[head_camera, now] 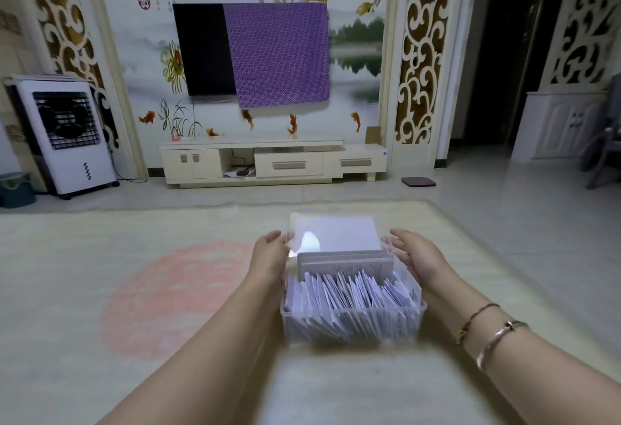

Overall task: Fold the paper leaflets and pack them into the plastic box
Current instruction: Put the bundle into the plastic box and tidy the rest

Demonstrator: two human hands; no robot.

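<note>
A clear plastic box [353,327] stands on the rug in front of me, packed with several folded white leaflets [349,293] standing on edge. A few larger folded leaflets [346,265] stand upright at its far end. Over that far end a translucent lid [336,233] is tilted up, with glare on it. My left hand [268,253] holds the lid's left edge and my right hand [415,254] holds its right edge. Both thumbs are hidden.
The box sits on a pale rug [151,290] with a pink round patch. Beyond it are tiled floor, a low white TV cabinet [268,162], an air cooler [67,135] at the left, and a small dark mat [418,182].
</note>
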